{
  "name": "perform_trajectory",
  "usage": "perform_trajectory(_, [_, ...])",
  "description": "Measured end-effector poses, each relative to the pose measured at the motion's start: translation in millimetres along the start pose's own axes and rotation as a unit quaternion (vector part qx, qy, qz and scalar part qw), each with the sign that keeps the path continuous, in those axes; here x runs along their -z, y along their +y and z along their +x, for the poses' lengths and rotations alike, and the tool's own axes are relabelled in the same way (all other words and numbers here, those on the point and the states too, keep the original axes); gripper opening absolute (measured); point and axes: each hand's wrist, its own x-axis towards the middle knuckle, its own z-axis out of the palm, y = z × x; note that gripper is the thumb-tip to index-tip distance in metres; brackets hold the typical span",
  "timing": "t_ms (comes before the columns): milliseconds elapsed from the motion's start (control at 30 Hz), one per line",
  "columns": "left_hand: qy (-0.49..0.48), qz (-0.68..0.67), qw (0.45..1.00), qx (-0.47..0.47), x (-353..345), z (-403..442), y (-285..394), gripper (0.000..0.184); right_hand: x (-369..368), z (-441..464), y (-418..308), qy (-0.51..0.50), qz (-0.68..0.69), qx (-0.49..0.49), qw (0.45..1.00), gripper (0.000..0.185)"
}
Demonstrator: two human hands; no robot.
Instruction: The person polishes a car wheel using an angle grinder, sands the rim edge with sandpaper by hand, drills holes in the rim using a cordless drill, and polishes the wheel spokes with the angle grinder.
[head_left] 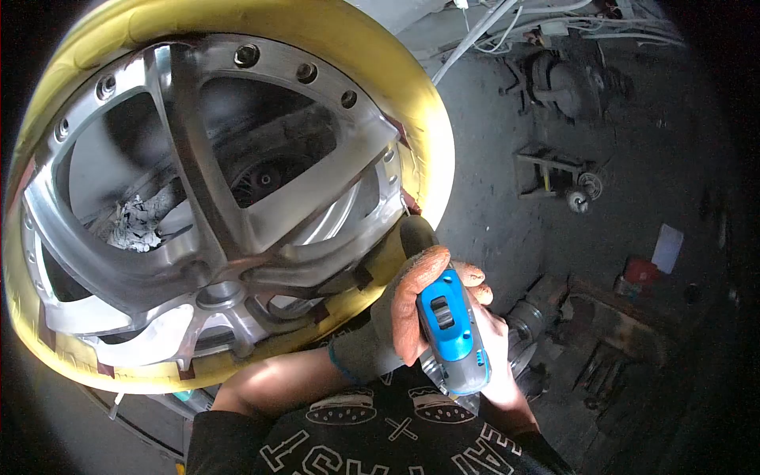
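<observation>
A metal wheel rim (198, 150) with wide spokes and round bolt holes fills the left of the head view, wrapped around its edge in yellow covering (434, 134). My left hand (412, 301), in a worn orange and grey glove, is closed around the front of a blue and grey power tool (447, 317). Behind the tool, my right hand (492, 348) wraps its rear part, with its fingers partly hidden. The tool's dark front end points at the rim's right edge, close to the yellow covering.
Crumpled whitish material (138, 224) shows through the rim's opening. At the right lie a small metal frame (546, 168), a red object (640, 271), a white sheet (667, 247) and dark metal parts (613, 332). White cables (483, 32) run along the top.
</observation>
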Motion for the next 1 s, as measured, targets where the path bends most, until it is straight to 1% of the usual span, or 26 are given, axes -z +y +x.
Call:
perform_trajectory(33, [-0.001,0.0,1.0,-0.001,0.1,0.2,0.8,0.052,-1.1,1.6,-1.5,0.0,0.0,0.001,1.0,0.064])
perform_trajectory(100, [0.004,0.038,0.999,-0.031,2.2,1.1,0.7,0.051,-3.0,5.3,-4.6,0.04,0.029,-0.031,0.998,0.054])
perform_trajectory(133, [0.003,0.038,0.999,-0.03,3.8,1.8,-1.2,0.051,-3.3,5.9,-3.7,0.041,0.028,-0.031,0.998,0.054])
perform_trajectory(167, [0.037,0.077,0.994,-0.07,6.0,2.0,-4.3,0.048,-4.6,6.2,-1.3,0.041,0.044,-0.021,0.998,0.055])
perform_trajectory(233, [0.07,0.115,0.985,-0.111,6.0,1.0,-5.9,0.048,-8.0,4.4,4.1,0.041,0.059,-0.01,0.997,0.056])
perform_trajectory(300, [0.059,0.06,0.995,-0.058,3.4,-0.2,-2.1,0.056,-9.3,1.5,9.8,0.047,0.042,0.017,0.998,0.057])
perform_trajectory(333, [0.059,0.059,0.995,-0.057,1.4,-0.4,-0.5,0.056,-7.6,1.3,9.7,0.048,0.041,0.016,0.998,0.057])
perform_trajectory(400, [0.029,0.003,1.0,0.012,-4.9,-1.3,4.0,0.067,-4.7,3.6,7.3,0.024,0.052,0.018,0.998,0.059])
perform_trajectory(433, [0.03,0.004,0.999,0.012,9.4,1.4,2.3,0.067,-3.8,4.2,6.1,0.013,0.058,0.02,0.998,0.06])
perform_trajectory(467, [-0.042,0.069,0.996,-0.046,35.5,7.1,-0.7,0.07,-2.8,4.7,5.1,0.014,0.059,0.02,0.998,0.06])
perform_trajectory(533, [-0.114,0.135,0.979,-0.1,51.8,6.8,-9.0,0.074,-2.0,3.7,3.3,0.003,0.034,0.029,0.999,0.062])
perform_trajectory(633, [-0.096,0.163,0.972,-0.139,49.3,1.6,-14.9,0.07,-4.3,-4.2,3.1,0.013,0.002,0.029,1.0,0.064])
perform_trajectory(667, [-0.041,0.131,0.986,-0.097,39.8,-1.1,-13.2,0.072,-3.3,-5.3,0.8,0.014,0.003,0.028,0.999,0.064])
perform_trajectory(733, [0.014,0.099,0.994,-0.052,20.4,-8.4,-16.3,0.075,1.1,-9.0,-5.4,0.0,0.036,-0.015,0.999,0.058])
perform_trajectory(767, [-0.003,0.098,0.995,-0.027,8.7,-13.6,-20.3,0.071,4.2,-20.7,-5.5,0.004,0.038,-0.013,0.999,0.058])
perform_trajectory(800, [-0.02,0.101,0.995,-0.005,-4.4,-18.4,-24.4,0.069,8.7,-38.0,-3.7,-0.009,-0.004,0.016,1.0,0.056])
perform_trajectory(833, [0.014,0.304,0.942,-0.14,-14.2,-25.8,-44.2,0.061,11.0,-47.8,-1.6,-0.023,-0.046,0.044,0.998,0.053])
perform_trajectory(867, [0.123,0.368,0.921,-0.028,-43.6,-26.9,-44.1,0.054,9.9,-50.3,-0.4,-0.018,-0.04,0.046,0.998,0.053])
perform_trajectory(933, [0.232,0.431,0.867,0.089,-60.4,-32.9,-50.4,0.047,3.1,-58.0,2.9,0.021,-0.012,0.129,0.991,0.049])
perform_trajectory(967, [0.144,0.499,0.854,-0.043,-50.9,-41.1,-60.5,0.041,-0.5,-59.5,4.8,0.043,0.001,0.173,0.984,0.047])
perform_trajectory(1000, [0.095,0.536,0.832,-0.107,-46.8,-48.0,-64.8,0.038,-3.2,-57.2,4.6,0.067,0.014,0.221,0.973,0.045])
